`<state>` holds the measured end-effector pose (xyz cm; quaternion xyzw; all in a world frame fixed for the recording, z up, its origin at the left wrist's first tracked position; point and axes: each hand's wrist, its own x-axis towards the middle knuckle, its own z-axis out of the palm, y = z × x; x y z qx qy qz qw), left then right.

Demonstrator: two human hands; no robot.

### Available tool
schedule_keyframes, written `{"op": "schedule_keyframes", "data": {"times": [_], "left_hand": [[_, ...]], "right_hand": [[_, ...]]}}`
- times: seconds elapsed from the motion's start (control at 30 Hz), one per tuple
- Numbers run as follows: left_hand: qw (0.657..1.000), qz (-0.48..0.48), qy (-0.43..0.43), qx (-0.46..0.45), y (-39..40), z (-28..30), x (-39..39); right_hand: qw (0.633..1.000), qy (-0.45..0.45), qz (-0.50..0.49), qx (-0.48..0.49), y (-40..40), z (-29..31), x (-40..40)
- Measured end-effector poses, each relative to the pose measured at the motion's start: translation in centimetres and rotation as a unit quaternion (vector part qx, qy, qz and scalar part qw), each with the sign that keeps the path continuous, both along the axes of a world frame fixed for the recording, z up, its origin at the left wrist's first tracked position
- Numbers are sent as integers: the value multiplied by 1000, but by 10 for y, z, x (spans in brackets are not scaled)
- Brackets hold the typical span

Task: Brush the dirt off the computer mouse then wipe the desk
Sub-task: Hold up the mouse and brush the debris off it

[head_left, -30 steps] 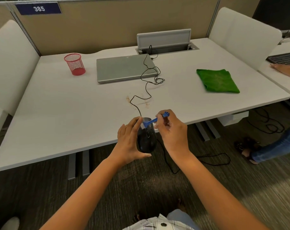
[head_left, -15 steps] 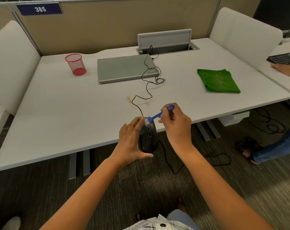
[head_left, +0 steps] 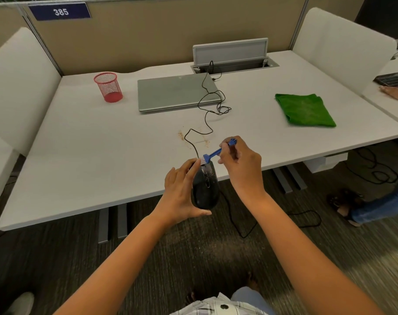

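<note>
My left hand (head_left: pixel 180 192) holds a black computer mouse (head_left: pixel 206 189) upright over the front edge of the white desk (head_left: pixel 91 160). Brown specks dot the mouse's top. My right hand (head_left: pixel 241 164) pinches a small blue brush (head_left: pixel 212 154), whose white bristles touch the mouse's front end by the cable. The mouse's black cable (head_left: pixel 207 114) runs back across the desk. Brown dirt (head_left: pixel 193 138) lies on the desk just beyond the mouse. A folded green cloth (head_left: pixel 305 110) lies at the right of the desk.
A shut grey laptop (head_left: pixel 175 92) lies at the desk's back middle, with a red mesh pen cup (head_left: pixel 108 87) to its left and an open cable hatch (head_left: pixel 234 62) behind it. Another person's hand (head_left: pixel 396 93) and leg (head_left: pixel 375 205) are at the right.
My right hand has drawn the brush up along the mouse from its middle toward the cable end. The mouse has risen slightly in my left hand.
</note>
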<state>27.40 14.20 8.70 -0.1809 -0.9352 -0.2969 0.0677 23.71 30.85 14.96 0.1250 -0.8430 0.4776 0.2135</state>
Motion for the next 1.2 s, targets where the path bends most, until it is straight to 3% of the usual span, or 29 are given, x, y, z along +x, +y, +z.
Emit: {"op": "schedule_keyframes", "data": {"times": [0.33,0.73,0.87,1.2], "left_hand": [[1000,-6,0,4,1,1,-4],[1000,-3,-7,6,-2,-1,-7],[1000,-6,-9,-8,-1,-2,-9],[998,11,-15,-55,-6,-5,-9]], "right_hand": [[991,-87,4,-97,-7,3,-2],[984,-112,-68,-121,32,-9,-11],[981,-109,-38,-159,22,-1,-6],[998,-26,56,22,12,-4,10]]}}
